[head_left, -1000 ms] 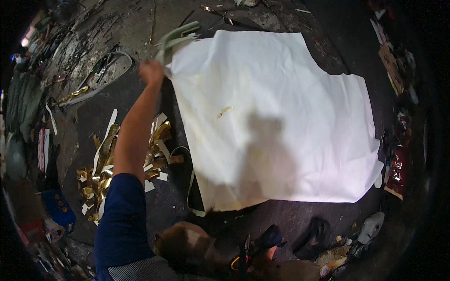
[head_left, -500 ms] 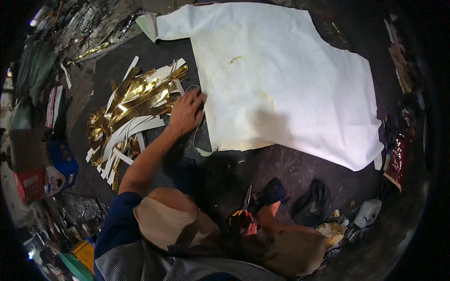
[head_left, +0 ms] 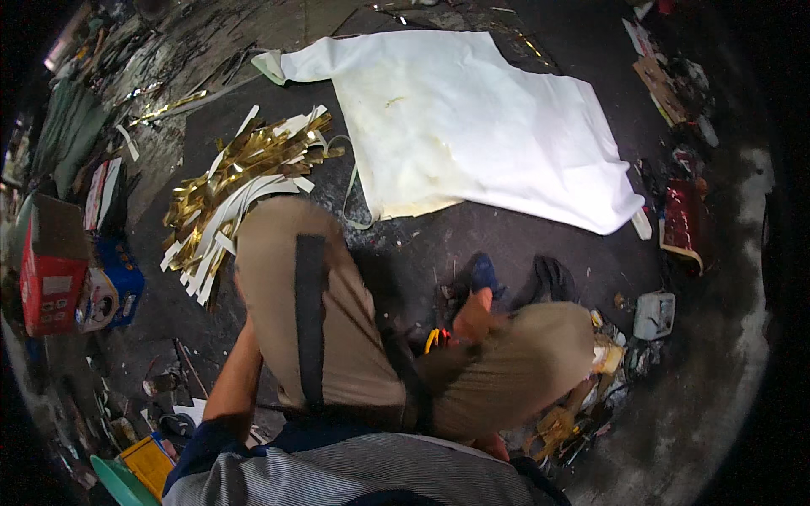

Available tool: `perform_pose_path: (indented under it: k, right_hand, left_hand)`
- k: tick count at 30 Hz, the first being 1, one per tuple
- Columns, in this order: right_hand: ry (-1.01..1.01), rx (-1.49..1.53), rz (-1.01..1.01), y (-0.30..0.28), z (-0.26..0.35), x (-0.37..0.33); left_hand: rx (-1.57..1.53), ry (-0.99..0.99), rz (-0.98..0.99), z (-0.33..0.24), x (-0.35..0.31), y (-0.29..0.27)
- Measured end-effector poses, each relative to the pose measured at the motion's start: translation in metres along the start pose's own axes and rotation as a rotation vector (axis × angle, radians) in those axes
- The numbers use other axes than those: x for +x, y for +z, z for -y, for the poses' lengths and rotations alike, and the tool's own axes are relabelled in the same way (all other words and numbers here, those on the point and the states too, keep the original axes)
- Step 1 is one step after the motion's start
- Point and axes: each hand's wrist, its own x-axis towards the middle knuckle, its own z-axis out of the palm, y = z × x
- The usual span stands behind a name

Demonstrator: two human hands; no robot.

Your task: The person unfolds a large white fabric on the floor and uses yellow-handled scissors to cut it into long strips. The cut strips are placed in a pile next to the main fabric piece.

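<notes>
My left forearm [head_left: 233,381] reaches up beside my raised left knee, which hides the hand and its fingers. Just beyond that knee lies a heap of gold and white strips [head_left: 240,177]. Only a small patch of my right arm [head_left: 492,445] shows below my bent right leg, and the right hand is hidden. Yellow-orange looped handles [head_left: 434,340], seemingly of scissors, show between my legs near my foot. A large white sheet [head_left: 472,135], irregularly cut and with yellowish stains, is spread on the dark floor. A thin pale strip [head_left: 350,198] curls along its left edge.
A red box [head_left: 55,287] and a blue box [head_left: 114,282] stand at the left. A dark red shiny piece [head_left: 682,215] and a grey plastic container [head_left: 655,315] are at the right. A yellow box [head_left: 148,464] and a green basin [head_left: 118,481] sit at lower left.
My left hand has drawn back from the sheet's left edge and is now behind my knee. My left knee has come up, and the view has shifted.
</notes>
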Motion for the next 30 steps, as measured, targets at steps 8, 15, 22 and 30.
perform_pose_path:
  k: [8, 15, 22, 30]
  right_hand:
    - [-0.137, 0.391, 0.057, -0.025, -0.022, -0.047]
    - [-0.273, 0.595, -0.305, -0.078, 0.117, -0.126]
    - [-0.404, 0.441, -0.206, -0.034, 0.156, -0.118]
    - [-0.286, 0.482, 0.204, -0.055, 0.124, -0.14]
  left_hand:
    - [0.39, 0.648, 0.27, -0.2, -0.159, -0.029]
    - [0.634, 0.605, 0.406, -0.212, -0.195, -0.022]
    - [0.6, 0.53, 0.823, -0.199, -0.208, -0.051]
    - [-0.389, -0.478, 0.429, -0.151, -0.185, -0.113]
